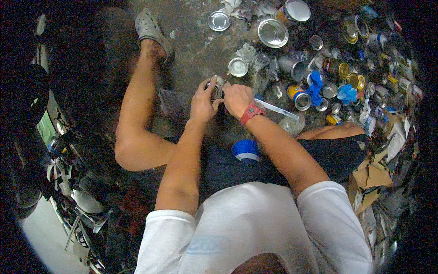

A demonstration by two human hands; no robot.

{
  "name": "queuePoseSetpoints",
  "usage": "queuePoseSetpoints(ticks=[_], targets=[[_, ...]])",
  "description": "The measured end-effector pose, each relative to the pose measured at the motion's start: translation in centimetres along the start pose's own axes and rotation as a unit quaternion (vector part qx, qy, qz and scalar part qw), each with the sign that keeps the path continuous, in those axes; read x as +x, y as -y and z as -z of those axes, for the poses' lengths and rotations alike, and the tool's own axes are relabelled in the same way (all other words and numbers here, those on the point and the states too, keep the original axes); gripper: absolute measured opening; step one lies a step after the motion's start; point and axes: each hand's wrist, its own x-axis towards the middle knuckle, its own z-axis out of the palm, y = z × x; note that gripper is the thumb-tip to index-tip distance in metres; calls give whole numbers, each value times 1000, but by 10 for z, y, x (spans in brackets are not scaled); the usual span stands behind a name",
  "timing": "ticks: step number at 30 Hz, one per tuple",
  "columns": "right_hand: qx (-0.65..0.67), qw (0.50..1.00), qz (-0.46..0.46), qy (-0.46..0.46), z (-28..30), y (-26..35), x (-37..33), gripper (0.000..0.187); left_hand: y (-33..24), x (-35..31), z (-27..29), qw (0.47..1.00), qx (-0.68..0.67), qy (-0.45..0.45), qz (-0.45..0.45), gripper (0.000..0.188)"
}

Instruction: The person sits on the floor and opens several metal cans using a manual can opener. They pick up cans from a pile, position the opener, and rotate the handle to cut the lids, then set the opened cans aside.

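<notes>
My left hand point(203, 103) is wrapped around a small metal can point(215, 92), its open round end facing up. My right hand point(238, 98), with a red watch on the wrist, is closed at the can's right rim. Whether its fingers pinch the rim or some small thing there is hidden. Just beyond the fingertips is a pale crumpled bit. A blue round thing with a white band point(246, 150) rests on my lap between the forearms. Beside my right wrist lies a long pale strip point(279, 109).
Several open cans cover the floor on the right, among them an orange-labelled can point(299, 97), with blue crumpled scraps point(315, 88) between them. Ahead are a large can point(273, 33) and a round lid point(219, 21). Torn cardboard point(372, 173) lies at right, my bent left leg point(137, 105) at left.
</notes>
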Motion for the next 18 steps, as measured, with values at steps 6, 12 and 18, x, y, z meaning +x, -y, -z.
queuePoseSetpoints(ticks=[6,12,18], targets=[[42,980,175,89,-47,-42,38,31,-7,0,6,1000,7,-8,-27,96],[201,962,87,164,-47,-43,29,30,-5,-2,0,999,16,-21,-33,101],[144,988,-24,45,-27,-15,5,32,-3,-8,-4,995,89,-42,-32,101]])
